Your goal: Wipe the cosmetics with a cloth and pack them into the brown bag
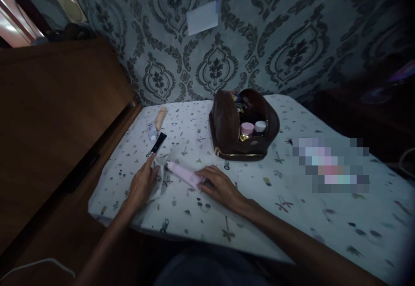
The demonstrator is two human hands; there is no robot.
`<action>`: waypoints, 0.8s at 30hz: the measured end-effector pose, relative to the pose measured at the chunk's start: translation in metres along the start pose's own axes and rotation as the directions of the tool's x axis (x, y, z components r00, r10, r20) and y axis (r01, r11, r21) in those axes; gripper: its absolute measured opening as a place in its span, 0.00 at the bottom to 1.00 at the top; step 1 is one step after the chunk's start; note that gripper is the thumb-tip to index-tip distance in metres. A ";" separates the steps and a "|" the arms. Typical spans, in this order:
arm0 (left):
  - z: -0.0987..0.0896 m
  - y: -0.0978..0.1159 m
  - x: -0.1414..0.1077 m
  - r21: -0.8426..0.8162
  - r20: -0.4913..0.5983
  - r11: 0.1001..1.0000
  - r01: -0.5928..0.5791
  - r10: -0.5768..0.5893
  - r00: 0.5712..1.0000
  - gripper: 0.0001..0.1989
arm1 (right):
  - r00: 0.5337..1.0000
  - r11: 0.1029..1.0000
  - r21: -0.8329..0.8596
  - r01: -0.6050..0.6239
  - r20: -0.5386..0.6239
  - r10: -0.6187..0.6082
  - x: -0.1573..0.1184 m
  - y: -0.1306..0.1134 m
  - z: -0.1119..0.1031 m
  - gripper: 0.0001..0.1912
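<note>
My right hand grips the wide end of a pale pink squeeze tube. The tube lies slantwise, its silvery narrow end toward my left hand. A thin white tissue is bunched between the thumb and fingers of that left hand. Just past my left fingertips is a black tube with a shiny end. Behind it lie a small clear-and-white tube and a beige tube. An open brown cosmetic bag stands beyond my right hand, holding a pink-lidded jar and a white-lidded jar.
The white patterned cloth covers the surface under everything. A blurred-out flat item lies at the right. A brown wooden panel borders the left side, and a patterned wall rises behind.
</note>
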State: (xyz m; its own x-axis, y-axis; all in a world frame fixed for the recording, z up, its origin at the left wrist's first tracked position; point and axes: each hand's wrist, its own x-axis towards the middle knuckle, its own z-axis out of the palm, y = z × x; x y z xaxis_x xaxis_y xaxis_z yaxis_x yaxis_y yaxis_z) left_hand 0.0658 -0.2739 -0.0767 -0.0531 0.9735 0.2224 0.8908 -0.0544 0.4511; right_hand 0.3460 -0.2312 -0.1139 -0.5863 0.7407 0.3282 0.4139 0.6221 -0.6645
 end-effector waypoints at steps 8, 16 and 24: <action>0.024 0.010 0.015 0.054 -0.079 0.990 -0.128 0.132 0.988 0.18 | 0.999 0.999 0.001 0.033 0.010 -0.033 -0.003 -0.001 -0.001 0.15; 0.022 0.007 0.015 0.023 -0.084 0.988 -0.153 0.154 0.984 0.15 | 0.998 0.997 -0.058 0.057 0.022 -0.056 -0.004 -0.002 -0.001 0.14; 0.034 0.027 0.032 -0.059 -0.179 0.923 -0.381 0.366 0.913 0.15 | 0.997 0.993 -0.098 0.069 0.027 -0.067 -0.004 -0.001 0.000 0.13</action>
State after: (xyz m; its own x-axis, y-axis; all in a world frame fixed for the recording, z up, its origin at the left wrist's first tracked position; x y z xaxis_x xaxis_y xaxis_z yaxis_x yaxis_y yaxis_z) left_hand 0.1037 -0.2364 -0.0866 0.1964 0.8295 0.5229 0.8158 -0.4340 0.3822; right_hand 0.3476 -0.2351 -0.1145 -0.6311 0.6905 0.3534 0.4386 0.6935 -0.5716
